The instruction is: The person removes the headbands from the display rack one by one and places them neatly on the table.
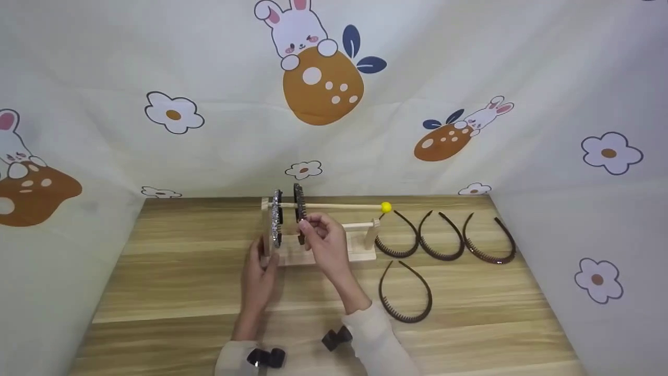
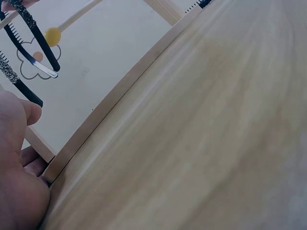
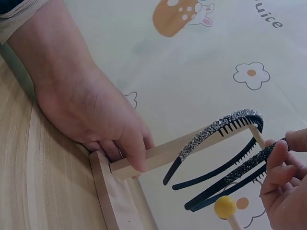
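Observation:
A wooden rack (image 1: 360,256) stands on the table, its upper rod (image 1: 344,207) tipped with a yellow ball (image 1: 386,207). My left hand (image 1: 259,279) grips the left post (image 3: 158,155) low down, near the base. Close beside that post, a silver glittery headband (image 3: 216,125) hangs on the upper rod. Farther along the rod, my right hand (image 1: 329,245) pinches a dark glittery headband (image 1: 299,201) between thumb and fingers. Its comb teeth face the yellow ball in the head view. In the left wrist view the ends of the headbands hang down past my left thumb.
To the right of the rack, several dark toothed headbands lie on the table: a row with a left one (image 1: 416,235), a middle one (image 1: 462,237) and a right one (image 1: 514,243), plus a nearer one (image 1: 430,297). A patterned cloth (image 1: 219,156) hangs behind and at both sides.

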A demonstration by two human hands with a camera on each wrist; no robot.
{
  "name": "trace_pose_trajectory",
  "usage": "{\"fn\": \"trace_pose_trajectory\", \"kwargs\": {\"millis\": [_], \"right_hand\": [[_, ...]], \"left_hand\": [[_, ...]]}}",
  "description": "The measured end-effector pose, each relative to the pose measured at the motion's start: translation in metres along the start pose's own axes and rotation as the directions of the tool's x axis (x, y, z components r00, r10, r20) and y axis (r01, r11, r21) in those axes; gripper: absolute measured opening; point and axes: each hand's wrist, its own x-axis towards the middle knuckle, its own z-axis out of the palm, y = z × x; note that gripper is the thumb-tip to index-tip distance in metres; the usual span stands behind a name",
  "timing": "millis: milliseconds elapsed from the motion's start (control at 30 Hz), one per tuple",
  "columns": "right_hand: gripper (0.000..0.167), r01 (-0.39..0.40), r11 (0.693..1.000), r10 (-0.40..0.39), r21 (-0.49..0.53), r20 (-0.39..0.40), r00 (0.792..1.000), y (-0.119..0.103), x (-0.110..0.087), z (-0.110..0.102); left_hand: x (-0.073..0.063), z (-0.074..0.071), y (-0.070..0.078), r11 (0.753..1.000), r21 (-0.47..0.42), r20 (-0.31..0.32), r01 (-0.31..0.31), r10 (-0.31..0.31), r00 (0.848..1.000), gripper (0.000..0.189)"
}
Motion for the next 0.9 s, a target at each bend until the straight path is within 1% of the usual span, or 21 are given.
{"fn": "trace_pose_trajectory", "kwargs": {"millis": [200, 433, 567, 700, 900], "right_hand": [[0.010, -0.003, 0.999, 0.004, 0.039, -0.028, 1.000, 0.000, 0.001, -0.005], [0.012, 0.028, 0.998, -0.025, 0.059, -0.051, 0.998, -0.006, 0.002, -0.010], [0.018, 0.043, 0.997, -0.041, 0.060, -0.048, 0.998, -0.010, 0.002, -0.013], [0.024, 0.064, 0.996, -0.060, 0.068, -0.050, 0.997, -0.014, 0.002, -0.013], [0.020, 0.082, 0.993, -0.077, 0.080, -0.058, 0.995, -0.021, -0.001, -0.013]], "left_hand": [[0.000, 0.001, 0.000, 1.000, 0.000, 0.000, -0.004, 0.004, 1.000, 0.062], [0.002, 0.002, 0.001, 1.000, 0.003, 0.002, -0.002, 0.002, 1.000, 0.060], [0.002, 0.001, 0.001, 1.000, -0.007, 0.003, 0.016, -0.016, 1.000, 0.062], [0.001, 0.000, 0.001, 1.000, -0.010, 0.008, 0.019, -0.019, 1.000, 0.064], [0.000, 0.000, 0.001, 1.000, 0.012, 0.006, -0.003, 0.003, 1.000, 0.064]]}}
